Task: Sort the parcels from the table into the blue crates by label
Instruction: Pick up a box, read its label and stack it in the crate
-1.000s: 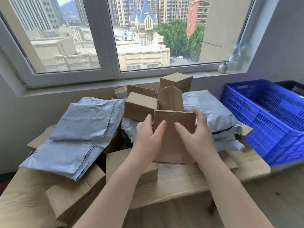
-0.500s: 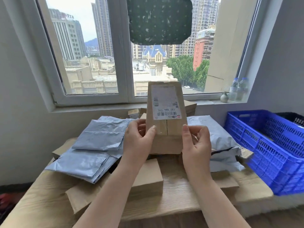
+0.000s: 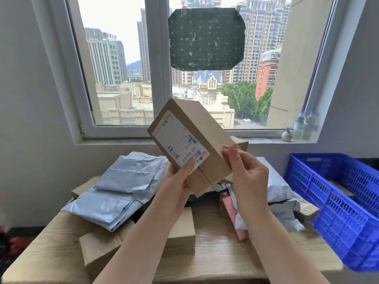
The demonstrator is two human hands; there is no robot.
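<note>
Head view: I see my left grip grasping the box from below, thumb on its label. My right grip pinches the box's right edge. The box is tilted, lifted above the desk. Grey mailers lie left of my grips, the crate to the right.

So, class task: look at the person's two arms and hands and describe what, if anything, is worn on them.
Both forearms are bare as far as the picture shows, with no sleeves in view. The left hand and right hand wear no gloves, and no rings, watch or bracelet show.
</note>
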